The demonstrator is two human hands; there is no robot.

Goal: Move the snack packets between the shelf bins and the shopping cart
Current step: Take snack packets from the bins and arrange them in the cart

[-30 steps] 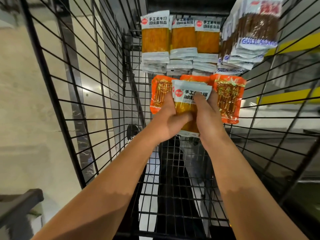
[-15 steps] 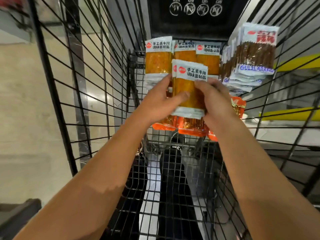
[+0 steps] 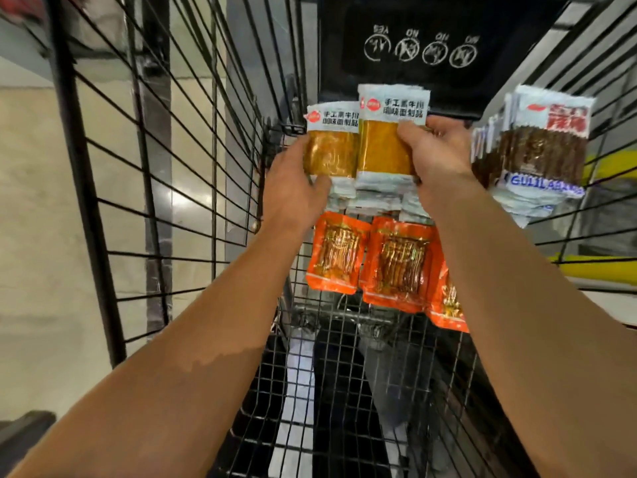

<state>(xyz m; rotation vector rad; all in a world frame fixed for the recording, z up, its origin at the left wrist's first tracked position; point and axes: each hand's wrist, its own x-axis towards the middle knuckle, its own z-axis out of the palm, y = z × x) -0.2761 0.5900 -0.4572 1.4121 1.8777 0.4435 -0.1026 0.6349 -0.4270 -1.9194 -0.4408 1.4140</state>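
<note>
Both arms reach into the black wire shopping cart. My right hand grips a stack of yellow snack packets with white tops, thumb on the front. My left hand holds the left side of the neighbouring yellow packet stack, which leans at the cart's far end. Below them lie orange packets on the cart's wire floor. A stack of brown packets with white and blue labels leans against the cart's right wall.
A black panel with white round symbols closes the cart's far end. Wire mesh walls rise close on both sides. A beige floor shows through the left wall, and yellow bars show through the right wall.
Both hands have carried the yellow packets from over the orange ones up and forward to the yellow stacks at the cart's far end. The camera has moved closer.
</note>
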